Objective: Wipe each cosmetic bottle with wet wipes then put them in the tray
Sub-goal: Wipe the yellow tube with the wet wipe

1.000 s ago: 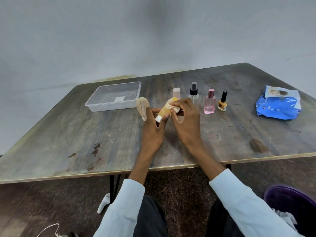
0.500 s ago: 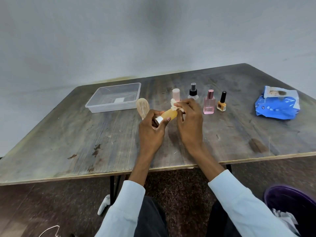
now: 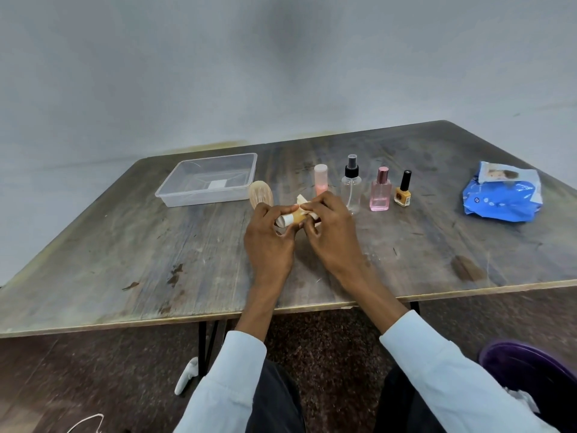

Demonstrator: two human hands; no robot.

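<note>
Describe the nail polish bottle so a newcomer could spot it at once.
On the wooden table, find the row of small bottles standing between the clear tray and the blue wipes pack. The nail polish bottle ends that row nearest the pack: smallest, mustard yellow, tall black cap.

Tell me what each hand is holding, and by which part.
The left hand grips the orange bottle at its white cap end. The right hand pinches a wet wipe against the bottle's other end.
</note>
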